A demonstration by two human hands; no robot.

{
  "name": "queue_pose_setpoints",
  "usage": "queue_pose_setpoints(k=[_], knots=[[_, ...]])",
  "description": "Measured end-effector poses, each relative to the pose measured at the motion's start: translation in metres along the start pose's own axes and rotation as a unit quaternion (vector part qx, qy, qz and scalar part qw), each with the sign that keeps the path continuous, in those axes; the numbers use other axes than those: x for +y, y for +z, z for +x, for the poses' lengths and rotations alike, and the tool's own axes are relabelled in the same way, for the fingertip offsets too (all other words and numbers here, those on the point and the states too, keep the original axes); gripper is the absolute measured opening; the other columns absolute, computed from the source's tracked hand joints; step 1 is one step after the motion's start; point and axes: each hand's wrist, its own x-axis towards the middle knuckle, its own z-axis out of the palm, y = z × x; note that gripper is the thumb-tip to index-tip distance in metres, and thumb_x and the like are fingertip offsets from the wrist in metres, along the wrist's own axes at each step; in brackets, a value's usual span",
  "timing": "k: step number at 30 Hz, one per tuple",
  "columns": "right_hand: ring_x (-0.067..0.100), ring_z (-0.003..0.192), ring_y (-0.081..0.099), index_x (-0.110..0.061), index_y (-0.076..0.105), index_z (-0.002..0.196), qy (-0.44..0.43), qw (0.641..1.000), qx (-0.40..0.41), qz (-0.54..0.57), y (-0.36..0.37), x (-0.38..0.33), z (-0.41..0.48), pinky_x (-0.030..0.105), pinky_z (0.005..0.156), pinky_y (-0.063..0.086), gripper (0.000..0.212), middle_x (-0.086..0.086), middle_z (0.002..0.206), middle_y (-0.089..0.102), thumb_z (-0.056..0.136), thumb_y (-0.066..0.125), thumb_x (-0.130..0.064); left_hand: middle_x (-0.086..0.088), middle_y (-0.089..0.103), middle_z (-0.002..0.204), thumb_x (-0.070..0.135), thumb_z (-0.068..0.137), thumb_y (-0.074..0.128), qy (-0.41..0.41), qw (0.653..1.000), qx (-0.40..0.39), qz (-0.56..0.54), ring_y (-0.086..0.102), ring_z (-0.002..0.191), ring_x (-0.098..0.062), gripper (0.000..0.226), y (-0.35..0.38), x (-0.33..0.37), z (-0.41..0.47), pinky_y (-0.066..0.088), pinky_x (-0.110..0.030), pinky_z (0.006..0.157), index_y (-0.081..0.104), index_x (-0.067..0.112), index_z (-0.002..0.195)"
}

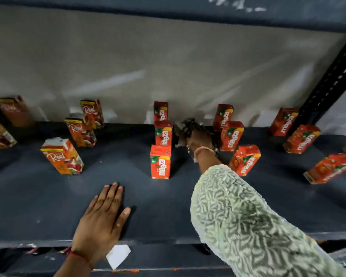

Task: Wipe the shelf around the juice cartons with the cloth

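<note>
Your left hand (pixel 102 214) lies nearest, flat and released on the near part of the dark shelf (pixel 48 200), palm down, fingers together and thumb out to the right, grasping nothing. A red thread circles its wrist. Just below it, past the shelf's front edge, a small white paper piece (pixel 118 257) sits on the lower level.

Your right arm, in a pale green patterned sleeve (pixel 238 216), reaches from the near right toward the far middle of the shelf. Your right hand (pixel 198 141) is closed around the cloth (pixel 185 126), pressing it down at the far edge where the shelf meets the pale back wall (pixel 168 66). That cloth looks dark and mottled, bunched into a crumpled wad with frayed strands, blurred; only the part sticking out beyond your fingers shows. It sits between two columns of juice cartons, close beside the left column.

Count the cartons: ten orange-red Maaza cartons, three in the column left of your hand (pixel 160 161), three in the column right of it (pixel 245 159), and four more further right (pixel 302 138), the nearest of those leaning. On the left stand three Real cartons (pixel 62 156) in a diagonal line, upright, well apart from the cloth. At the far left edge two more reddish cartons (pixel 0 134) are too blurred to read. A black perforated upright (pixel 328 84) rises at the far right
</note>
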Motion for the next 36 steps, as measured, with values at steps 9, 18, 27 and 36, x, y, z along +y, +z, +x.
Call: queue_pose_setpoints(k=[9,18,27,36], knots=[[0.025,0.147,0.009,-0.035,0.010,0.146,-0.030,0.987,-0.146,-0.053,0.007,0.003,-0.034,0.046,0.119,0.011,0.068,-0.003,0.160,0.010,0.087,0.026,-0.065,-0.011,0.038,0.143,0.058,0.088,0.003,0.008,1.000,0.025,0.010,0.027,0.133,-0.024,0.076,0.001,-0.001,0.004,0.010,-0.028,0.107,0.033,0.007,0.135],[0.018,0.147,-0.008,-0.037,0.009,0.146,-0.081,0.975,-0.189,-0.084,-0.016,0.014,-0.172,0.040,0.120,-0.005,0.059,-0.006,0.160,0.001,0.093,0.023,-0.058,-0.007,0.017,0.152,0.067,0.073,-0.006,-0.014,1.000,0.009,-0.006,0.008,0.141,-0.020,0.091,-0.002,0.005,0.005,0.006,-0.033,0.113,0.017,0.011,0.141],[0.017,0.147,0.011,-0.034,0.033,0.141,-0.172,0.972,-0.158,-0.034,-0.015,-0.017,-0.259,0.020,0.114,-0.003,0.086,-0.004,0.156,0.025,0.071,-0.002,-0.071,-0.004,0.018,0.152,0.062,0.075,-0.001,0.001,0.998,0.012,-0.056,0.004,0.135,-0.007,0.085,-0.015,-0.025,-0.021,0.006,-0.028,0.113,0.017,0.010,0.140],[0.014,0.110,0.060,-0.019,0.060,0.118,-0.062,0.934,-0.133,0.325,0.019,-0.160,-0.245,0.030,0.102,0.043,0.030,-0.001,0.117,0.067,0.091,0.055,-0.028,-0.006,0.022,0.150,0.058,0.074,0.001,-0.035,0.998,0.041,-0.040,0.005,0.132,-0.006,0.084,-0.050,-0.151,-0.058,0.007,-0.030,0.113,0.020,0.008,0.139]])
